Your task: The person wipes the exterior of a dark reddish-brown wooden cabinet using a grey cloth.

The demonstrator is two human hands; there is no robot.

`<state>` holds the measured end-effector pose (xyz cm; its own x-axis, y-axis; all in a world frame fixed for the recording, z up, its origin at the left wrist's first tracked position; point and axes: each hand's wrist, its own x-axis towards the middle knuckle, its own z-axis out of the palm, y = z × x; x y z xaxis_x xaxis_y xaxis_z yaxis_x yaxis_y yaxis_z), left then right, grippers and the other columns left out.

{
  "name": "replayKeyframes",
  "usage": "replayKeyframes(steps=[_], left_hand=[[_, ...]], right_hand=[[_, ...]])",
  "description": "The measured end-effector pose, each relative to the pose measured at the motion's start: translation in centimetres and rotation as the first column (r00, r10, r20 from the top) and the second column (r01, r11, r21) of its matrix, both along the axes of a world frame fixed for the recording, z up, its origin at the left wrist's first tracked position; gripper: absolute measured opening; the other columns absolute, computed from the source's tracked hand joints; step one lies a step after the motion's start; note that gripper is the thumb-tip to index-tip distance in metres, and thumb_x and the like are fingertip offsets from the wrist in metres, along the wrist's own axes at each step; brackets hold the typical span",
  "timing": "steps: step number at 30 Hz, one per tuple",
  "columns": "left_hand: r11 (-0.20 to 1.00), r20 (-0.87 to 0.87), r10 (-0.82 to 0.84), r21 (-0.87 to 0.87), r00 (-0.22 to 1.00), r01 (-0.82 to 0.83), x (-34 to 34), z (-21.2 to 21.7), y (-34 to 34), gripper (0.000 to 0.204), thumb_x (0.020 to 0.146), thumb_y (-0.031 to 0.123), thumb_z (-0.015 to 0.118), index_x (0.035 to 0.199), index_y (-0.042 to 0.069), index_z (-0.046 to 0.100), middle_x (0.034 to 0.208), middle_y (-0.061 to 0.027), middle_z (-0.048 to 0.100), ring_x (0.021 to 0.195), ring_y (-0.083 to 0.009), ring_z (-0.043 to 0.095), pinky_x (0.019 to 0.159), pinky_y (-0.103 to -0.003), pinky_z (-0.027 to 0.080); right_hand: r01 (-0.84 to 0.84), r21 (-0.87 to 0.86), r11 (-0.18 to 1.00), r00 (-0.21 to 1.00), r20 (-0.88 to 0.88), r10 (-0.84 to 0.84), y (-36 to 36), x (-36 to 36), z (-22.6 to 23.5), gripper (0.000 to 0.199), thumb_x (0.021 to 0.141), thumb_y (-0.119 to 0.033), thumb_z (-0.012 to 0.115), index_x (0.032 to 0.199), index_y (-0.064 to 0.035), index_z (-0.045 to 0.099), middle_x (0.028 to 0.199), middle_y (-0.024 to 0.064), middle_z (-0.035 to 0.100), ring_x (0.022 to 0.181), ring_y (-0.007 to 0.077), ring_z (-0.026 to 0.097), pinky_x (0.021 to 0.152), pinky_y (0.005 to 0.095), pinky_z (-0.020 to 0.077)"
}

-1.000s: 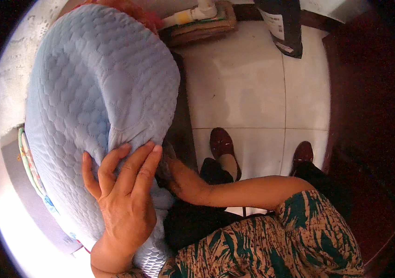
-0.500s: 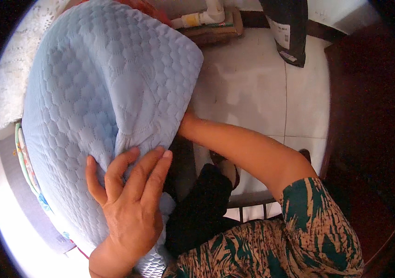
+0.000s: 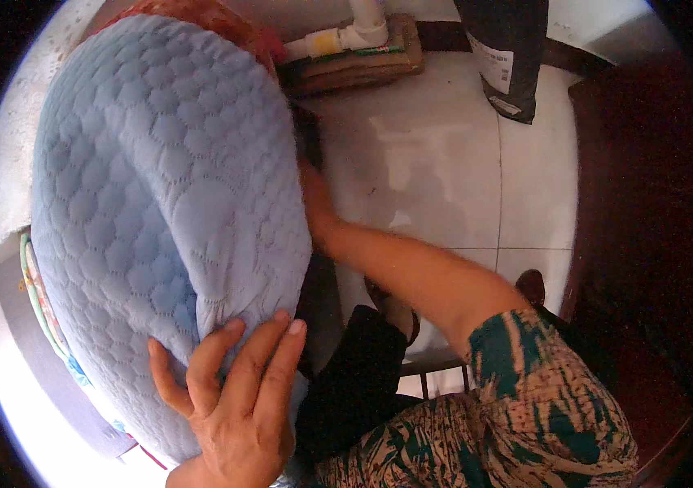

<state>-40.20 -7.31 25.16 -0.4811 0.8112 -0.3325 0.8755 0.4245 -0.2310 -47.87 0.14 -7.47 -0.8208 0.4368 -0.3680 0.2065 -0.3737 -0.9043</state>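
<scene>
A light blue quilted cover (image 3: 224, 138) with a honeycomb stitch bulges over the left side of the head view, creased along its middle. My left hand (image 3: 240, 398) lies on its near part, fingers stretched and spread beside a gathered fold. At the cover's right edge is my right hand (image 3: 316, 199), its wrist bent; the fingers go out of sight behind the fabric, so their grip is hidden. What supports the cover underneath cannot be seen.
Orange-red patterned fabric (image 3: 228, 20) shows behind the cover. White pipe fittings (image 3: 362, 34) stand by the wall on a brown slab. A black package (image 3: 509, 57) with a white label leans nearby. Dark brown furniture (image 3: 647, 203) borders the tiled floor (image 3: 419, 171) on the right.
The cover's far right corner, which stuck out to the right, is now drawn down and in around the side. More orange-red fabric shows behind. My right hand has shifted slightly left.
</scene>
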Motion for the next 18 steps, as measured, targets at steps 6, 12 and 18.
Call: replayKeyframes(steps=[6, 12, 18], left_hand=[[1.000, -0.012, 0.012, -0.015, 1.000, -0.012, 0.7, -1.8, 1.3, 0.035, 0.080, 0.009, 0.050, 0.111, 0.015, 0.065, 0.111, 0.0020, 0.064, 0.113, -0.0239, 0.047, 0.110, -0.056, 0.009], [0.999, -0.006, -0.041, 0.028, 0.999, 0.041, -0.1, -0.9, 0.9, 0.032, 0.094, 0.016, 0.043, 0.120, 0.018, 0.062, 0.116, 0.0030, 0.063, 0.112, -0.0175, 0.052, 0.111, -0.049, 0.012], [0.997, 0.070, 0.068, 0.032, 0.995, -0.071, 0.5, -0.9, -0.1, 0.042, 0.077, 0.008, 0.054, 0.118, 0.017, 0.062, 0.115, 0.0048, 0.062, 0.113, -0.0192, 0.048, 0.110, -0.054, 0.004]], right_hand=[[-0.037, -0.049, 0.998, 0.994, -0.104, 0.032, -2.4, 2.1, 1.3, 0.049, 0.087, -0.021, 0.056, 0.130, -0.0009, 0.044, 0.133, 0.0192, 0.047, 0.125, 0.0324, 0.043, 0.103, 0.0410, 0.0355], [-0.126, -0.042, 0.991, 0.954, -0.280, 0.110, 0.6, -1.0, 3.6, 0.048, 0.088, -0.021, 0.055, 0.130, -0.0014, 0.044, 0.133, 0.0190, 0.047, 0.125, 0.0326, 0.043, 0.104, 0.0410, 0.0351], [-0.148, -0.042, 0.988, 0.953, -0.274, 0.131, 4.5, -3.7, 1.2, 0.047, 0.089, -0.021, 0.054, 0.130, -0.0019, 0.044, 0.134, 0.0188, 0.047, 0.126, 0.0328, 0.042, 0.104, 0.0410, 0.0347]])
